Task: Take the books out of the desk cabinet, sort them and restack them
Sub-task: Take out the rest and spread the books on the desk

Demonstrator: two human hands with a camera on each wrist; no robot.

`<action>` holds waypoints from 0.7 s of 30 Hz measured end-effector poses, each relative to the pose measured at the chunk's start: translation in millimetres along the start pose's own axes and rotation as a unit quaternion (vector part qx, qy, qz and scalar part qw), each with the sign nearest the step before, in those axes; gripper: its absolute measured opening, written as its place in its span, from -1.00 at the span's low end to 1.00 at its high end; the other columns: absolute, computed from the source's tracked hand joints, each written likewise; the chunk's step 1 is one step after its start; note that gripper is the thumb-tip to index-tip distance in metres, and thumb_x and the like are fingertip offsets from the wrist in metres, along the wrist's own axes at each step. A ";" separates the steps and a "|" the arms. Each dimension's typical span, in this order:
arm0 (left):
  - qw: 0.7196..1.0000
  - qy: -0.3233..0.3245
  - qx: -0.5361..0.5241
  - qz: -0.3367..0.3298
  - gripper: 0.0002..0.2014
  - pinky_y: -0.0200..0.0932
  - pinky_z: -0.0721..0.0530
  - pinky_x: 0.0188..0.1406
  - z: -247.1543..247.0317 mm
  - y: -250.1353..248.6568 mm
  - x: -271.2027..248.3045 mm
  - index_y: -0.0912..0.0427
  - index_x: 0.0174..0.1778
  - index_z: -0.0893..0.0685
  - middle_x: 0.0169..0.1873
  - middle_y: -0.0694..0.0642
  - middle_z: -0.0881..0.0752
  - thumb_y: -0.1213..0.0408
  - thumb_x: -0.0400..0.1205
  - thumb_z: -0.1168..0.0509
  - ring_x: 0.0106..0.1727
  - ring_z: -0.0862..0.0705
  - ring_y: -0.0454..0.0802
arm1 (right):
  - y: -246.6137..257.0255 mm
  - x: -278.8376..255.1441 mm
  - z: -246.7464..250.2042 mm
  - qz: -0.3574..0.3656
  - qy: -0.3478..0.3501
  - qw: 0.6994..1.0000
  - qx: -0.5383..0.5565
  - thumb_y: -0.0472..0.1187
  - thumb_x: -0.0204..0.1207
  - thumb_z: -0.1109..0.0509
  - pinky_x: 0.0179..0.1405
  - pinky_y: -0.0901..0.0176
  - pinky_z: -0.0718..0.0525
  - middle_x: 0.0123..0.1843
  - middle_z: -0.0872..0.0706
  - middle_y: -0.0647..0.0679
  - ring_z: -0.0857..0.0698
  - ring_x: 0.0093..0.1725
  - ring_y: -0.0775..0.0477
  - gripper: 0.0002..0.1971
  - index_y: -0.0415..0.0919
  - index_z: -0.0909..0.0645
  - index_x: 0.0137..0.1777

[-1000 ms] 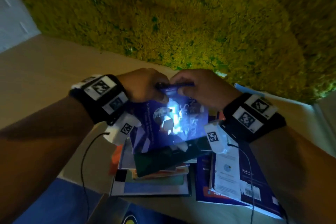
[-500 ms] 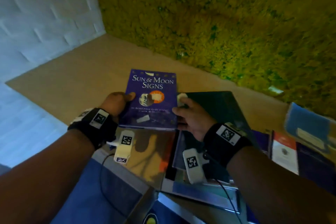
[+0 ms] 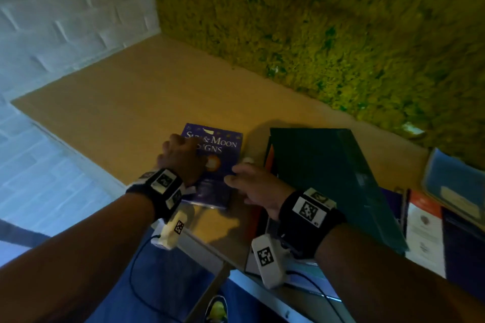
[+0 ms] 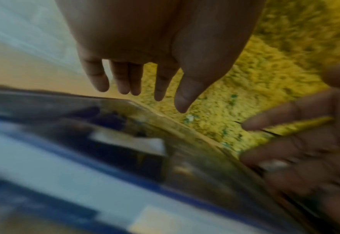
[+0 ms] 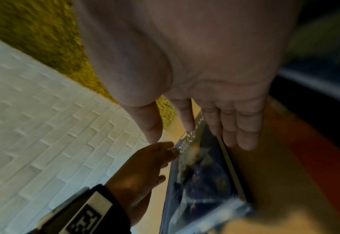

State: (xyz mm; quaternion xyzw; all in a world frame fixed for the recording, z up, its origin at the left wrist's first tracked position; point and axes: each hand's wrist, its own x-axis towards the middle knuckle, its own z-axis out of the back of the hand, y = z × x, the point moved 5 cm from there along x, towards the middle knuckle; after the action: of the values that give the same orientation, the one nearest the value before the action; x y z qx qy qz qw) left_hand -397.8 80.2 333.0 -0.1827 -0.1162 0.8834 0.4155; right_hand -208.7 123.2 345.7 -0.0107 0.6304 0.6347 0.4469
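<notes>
A purple book titled "Sun & Moon Signs" [image 3: 221,165] lies flat on the wooden desk top [image 3: 126,113]. My left hand [image 3: 181,156] is over its left part with the fingers straight, gripping nothing; the left wrist view shows the fingers [image 4: 125,79] spread above the cover [image 4: 81,142]. My right hand [image 3: 246,183] is at the book's right edge, fingers [image 5: 235,126] straight beside the cover [image 5: 201,166]. A large dark green book [image 3: 328,178] tops a stack just right of my right hand.
More books lie at the right: a white and red one [image 3: 422,231] and a light blue one [image 3: 456,186]. A moss-green wall [image 3: 315,21] backs the desk and a white brick wall [image 3: 52,21] stands at the left. The desk's front edge runs under my wrists.
Half a second ago both hands held the purple book over the desk; now it lies flat and both hands have let go. The head view has swung left.
</notes>
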 end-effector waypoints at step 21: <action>0.983 0.074 0.065 -0.153 -0.04 0.30 -0.47 0.43 -72.4 -215.8 -52.9 -0.01 0.54 -0.33 0.54 0.22 -0.25 -0.50 0.30 -0.26 0.53 -0.33 0.36 | -180.0 -123.1 238.9 -0.019 -0.279 0.959 0.042 -0.07 0.65 -0.47 0.34 -0.31 -0.70 0.21 -0.79 -0.23 -0.76 0.20 -0.25 -0.76 -0.14 -0.65 0.23</action>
State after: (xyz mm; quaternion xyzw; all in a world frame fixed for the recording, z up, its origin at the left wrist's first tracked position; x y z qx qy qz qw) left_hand -187.1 178.5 356.4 -0.2004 -0.0541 0.7990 0.5643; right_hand 101.1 213.5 323.4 0.1738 0.5061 0.5771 0.6169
